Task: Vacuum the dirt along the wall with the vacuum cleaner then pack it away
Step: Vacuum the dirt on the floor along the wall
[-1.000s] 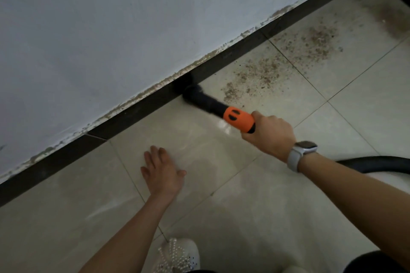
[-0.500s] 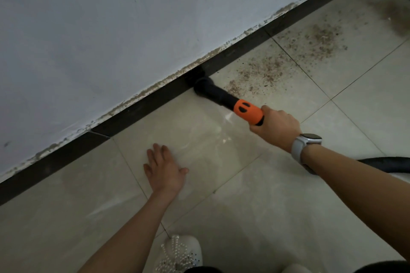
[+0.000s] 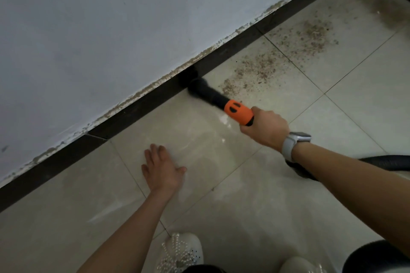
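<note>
The right hand (image 3: 265,127) has its grip wrapped round the rear of the orange plastic collar on the black vacuum cleaner nozzle (image 3: 207,92), a good hold: the tube looks rigid and light, steerable one-handed. Its tip meets the dark skirting board (image 3: 142,104) under the grey wall (image 3: 111,29). Loose brown dirt (image 3: 277,60) lies just beside it on the glossy beige floor tiles (image 3: 244,195). The trailing black flexible hose (image 3: 386,160) will probably drag. The left hand (image 3: 162,168) rests flat on the floor, holding nothing.
</note>
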`<state>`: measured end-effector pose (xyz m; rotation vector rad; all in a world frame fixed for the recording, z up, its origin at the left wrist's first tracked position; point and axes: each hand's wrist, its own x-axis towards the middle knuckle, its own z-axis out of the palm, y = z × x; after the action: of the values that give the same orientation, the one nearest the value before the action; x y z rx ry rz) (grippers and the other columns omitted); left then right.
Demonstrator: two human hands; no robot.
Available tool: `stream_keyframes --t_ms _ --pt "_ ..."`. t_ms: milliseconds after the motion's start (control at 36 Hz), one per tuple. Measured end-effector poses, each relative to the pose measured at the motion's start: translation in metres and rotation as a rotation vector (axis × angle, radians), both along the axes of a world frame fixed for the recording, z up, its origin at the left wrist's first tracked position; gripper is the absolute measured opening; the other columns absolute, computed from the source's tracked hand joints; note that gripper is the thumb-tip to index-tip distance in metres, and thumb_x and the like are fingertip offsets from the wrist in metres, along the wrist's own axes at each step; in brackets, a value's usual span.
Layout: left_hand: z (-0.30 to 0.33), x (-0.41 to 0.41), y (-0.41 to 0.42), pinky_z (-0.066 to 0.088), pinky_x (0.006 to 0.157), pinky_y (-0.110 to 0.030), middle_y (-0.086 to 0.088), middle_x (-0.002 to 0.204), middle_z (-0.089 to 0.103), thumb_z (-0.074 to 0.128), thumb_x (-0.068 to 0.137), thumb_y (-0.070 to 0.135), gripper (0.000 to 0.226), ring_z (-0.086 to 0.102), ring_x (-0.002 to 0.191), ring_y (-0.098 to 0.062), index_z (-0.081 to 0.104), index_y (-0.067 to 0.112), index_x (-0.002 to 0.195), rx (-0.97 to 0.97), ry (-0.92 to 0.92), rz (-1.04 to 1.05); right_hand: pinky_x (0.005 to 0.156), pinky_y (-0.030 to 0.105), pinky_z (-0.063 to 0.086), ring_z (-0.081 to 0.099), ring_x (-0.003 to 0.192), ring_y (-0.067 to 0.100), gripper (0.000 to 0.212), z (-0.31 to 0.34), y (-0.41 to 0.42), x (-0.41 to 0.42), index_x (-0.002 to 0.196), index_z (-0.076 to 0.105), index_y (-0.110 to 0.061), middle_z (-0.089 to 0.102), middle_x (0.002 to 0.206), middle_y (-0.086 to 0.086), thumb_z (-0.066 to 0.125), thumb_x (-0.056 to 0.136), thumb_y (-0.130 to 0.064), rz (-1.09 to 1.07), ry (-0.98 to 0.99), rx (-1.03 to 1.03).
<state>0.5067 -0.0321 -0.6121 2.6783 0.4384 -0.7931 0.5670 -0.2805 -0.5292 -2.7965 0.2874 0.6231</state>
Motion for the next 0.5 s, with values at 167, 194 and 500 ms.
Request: stream_keyframes --t_ms 167,194,500 --pt "0.001 -0.002 0.003 0.012 0.117 -0.046 -0.006 0.161 -0.003 0.066 0.085 0.043 0.094 -0.005 0.148 -0.025 0.009 0.011 0.152 -0.001 -0.036 0.007 0.06 0.03 0.043 0.056 0.069 0.024 0.026 0.002 0.044 -0.006 0.099 0.05 -0.018 0.054 0.077 0.0 0.058 0.087 -0.039 0.255 0.042 0.074" --pt "0.002 -0.003 0.004 0.013 0.117 -0.046 -0.006 0.161 0.0 0.066 0.085 0.043 0.092 -0.003 0.148 -0.024 0.012 0.012 0.152 -0.004 -0.052 0.007 0.059 0.029 0.043 0.056 0.068 0.024 0.024 0.003 0.047 -0.005 0.097 0.05 -0.018 0.054 0.075 0.0 0.058 0.087 -0.038 0.238 0.057 0.1" --pt "-0.004 -0.015 0.02 0.044 0.093 -0.04 -0.022 0.116 0.056 0.047 0.085 -0.016 0.038 0.056 0.105 -0.036 0.063 -0.003 0.118 -0.256 -0.471 0.179 0.063 0.029 0.049 0.059 0.067 0.02 0.023 0.013 0.004 -0.025 0.092 0.055 -0.022 0.063 0.082 0.001 0.063 0.084 -0.042 0.158 0.182 0.094"
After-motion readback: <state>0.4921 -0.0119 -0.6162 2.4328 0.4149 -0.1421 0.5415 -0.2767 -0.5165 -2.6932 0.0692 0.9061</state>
